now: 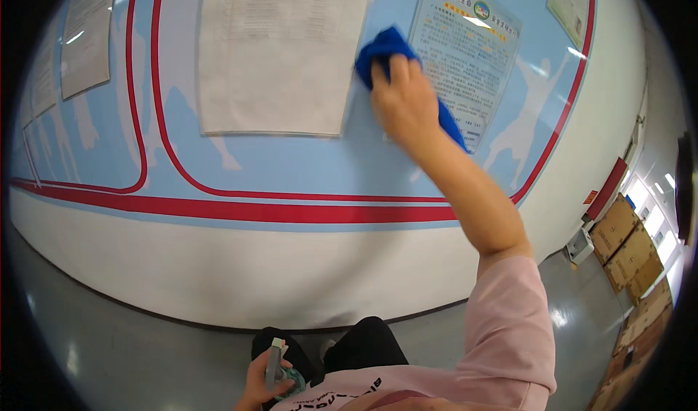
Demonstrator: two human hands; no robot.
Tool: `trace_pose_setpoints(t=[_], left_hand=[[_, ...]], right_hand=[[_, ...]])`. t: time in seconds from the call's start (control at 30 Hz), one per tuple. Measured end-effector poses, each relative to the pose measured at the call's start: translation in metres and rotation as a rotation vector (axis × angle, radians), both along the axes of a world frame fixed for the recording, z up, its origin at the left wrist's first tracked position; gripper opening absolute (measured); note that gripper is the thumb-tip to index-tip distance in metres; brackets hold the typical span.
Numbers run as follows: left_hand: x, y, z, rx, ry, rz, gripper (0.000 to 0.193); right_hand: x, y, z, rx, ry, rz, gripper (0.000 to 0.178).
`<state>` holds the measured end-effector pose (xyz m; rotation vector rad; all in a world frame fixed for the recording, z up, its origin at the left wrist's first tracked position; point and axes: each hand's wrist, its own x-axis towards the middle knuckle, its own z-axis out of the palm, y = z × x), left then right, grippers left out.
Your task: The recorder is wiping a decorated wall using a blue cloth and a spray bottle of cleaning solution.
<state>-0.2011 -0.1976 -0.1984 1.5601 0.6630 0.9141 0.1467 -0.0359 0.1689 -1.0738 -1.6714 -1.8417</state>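
My right hand [406, 105] is closed on a blue cloth [387, 45] and holds it against a light-blue wall board [291, 165]. Part of the cloth hangs down past the wrist, over the edge of a printed sheet [476, 65]. Left of the cloth is a larger white sheet [276, 69] in a clear sleeve. Low down by my legs, my left hand [254, 383] grips a spray bottle [274, 364] with a grey trigger head and a pale nozzle. My own fingers and shirt partly hide its greenish body.
A red band [305, 211] runs along the board's lower edge, above a white wall [276, 265]. The grey floor [145, 338] meets the wall below. Stacked cardboard boxes [618, 233] stand at the right, near a small white box [579, 246] by the wall.
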Motion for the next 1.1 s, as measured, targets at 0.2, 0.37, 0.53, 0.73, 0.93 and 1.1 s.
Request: trace_pose_setpoints(t=[0.2,0.37,0.53,0.73,0.93,1.1], left_hand=[[0.007,-0.006,0.007,-0.266,-0.107,0.03,0.08],[0.017,-0.007,-0.002,-0.309,-0.372,0.132,0.076],[0.009,-0.006,-0.013,-0.376,-0.418,0.039,0.079],[0.018,-0.013,0.012,-0.447,-0.406,0.13,0.081],[0.02,-0.012,0.025,-0.337,-0.397,0.132,0.072],[0.021,-0.005,0.011,-0.373,-0.375,0.168,0.084]], right_hand=[[0.017,-0.022,-0.107,-0.386,-0.018,0.091,0.034],[0.027,-0.03,-0.164,-0.636,-0.18,0.07,0.027],[0.036,-0.034,-0.11,-0.55,-0.111,0.09,0.028],[0.011,-0.011,0.009,0.099,0.075,0.058,0.026],[-0.032,-0.006,0.045,-0.073,0.372,0.056,0.023],[-0.016,0.012,-0.016,0.117,0.205,0.23,0.036]])
